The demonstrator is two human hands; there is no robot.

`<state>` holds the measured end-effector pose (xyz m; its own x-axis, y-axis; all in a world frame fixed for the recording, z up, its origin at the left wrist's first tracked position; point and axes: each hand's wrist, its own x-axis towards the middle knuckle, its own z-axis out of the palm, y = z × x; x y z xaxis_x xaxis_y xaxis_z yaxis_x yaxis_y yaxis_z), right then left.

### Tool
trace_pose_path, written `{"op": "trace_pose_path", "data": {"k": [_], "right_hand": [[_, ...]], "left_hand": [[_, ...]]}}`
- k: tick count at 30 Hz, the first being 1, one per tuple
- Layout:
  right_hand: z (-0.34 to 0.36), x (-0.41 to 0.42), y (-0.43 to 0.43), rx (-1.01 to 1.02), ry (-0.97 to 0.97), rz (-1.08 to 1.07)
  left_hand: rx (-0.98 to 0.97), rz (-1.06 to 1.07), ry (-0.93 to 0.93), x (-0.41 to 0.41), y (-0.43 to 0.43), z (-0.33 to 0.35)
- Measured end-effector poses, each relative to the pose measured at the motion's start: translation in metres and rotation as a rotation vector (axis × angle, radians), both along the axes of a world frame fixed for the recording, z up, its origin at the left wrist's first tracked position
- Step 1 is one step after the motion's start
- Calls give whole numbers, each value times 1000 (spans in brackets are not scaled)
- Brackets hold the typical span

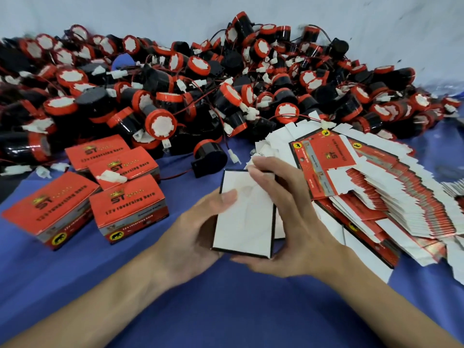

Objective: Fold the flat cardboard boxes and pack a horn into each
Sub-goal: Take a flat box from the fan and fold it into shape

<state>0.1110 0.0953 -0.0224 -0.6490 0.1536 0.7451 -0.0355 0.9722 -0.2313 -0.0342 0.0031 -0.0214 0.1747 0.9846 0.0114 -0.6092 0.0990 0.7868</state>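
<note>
White cardboard faces the camera: a half-folded box (242, 217) is held above the near middle of the desk (226, 310), its unprinted inside showing and dark edges around it. The left hand (190, 237) cups it from the left and below, thumb pressed on the white panel. The right hand (288, 222) clasps the right side, its fingers curled over the top edge; both hands are clamped on this box.

Around them, a blue cloth (75, 285) covers the desk. A pile of horns (226, 79), black bodies with red rims, white centres and thin red-and-black wires ending in white plugs, fills the whole far side against a pale wall (150, 16). One loose horn (209, 156) lies apart from the pile, just beyond the held box. To the left stand four closed boxes (128, 207), close together, one with a white plug lying on its top. To the right, a fanned stack of flat boxes (376, 197) spreads toward the desk's edge, touching the pile at its far end and lying just beside the right hand.

The red tops of the closed boxes read "ST" in dark letters under a gold crown, then "12V reversing horn". Their lower fronts carry a yellow round badge with a black animal figure. Print on the flat boxes is too small to read.
</note>
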Motion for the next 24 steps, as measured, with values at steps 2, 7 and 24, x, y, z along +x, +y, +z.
{"op": "trace_pose_path", "data": {"k": [2, 7, 24], "right_hand": [[-2, -1, -2, 17, -29, -8], [3, 5, -3, 4, -31, 12], [-4, -8, 6, -1084, 7, 33]], "left_hand": [[19, -29, 21, 0, -2, 0], [193, 279, 414, 1, 0, 4], [1009, 1166, 1602, -13, 12, -16]]}}
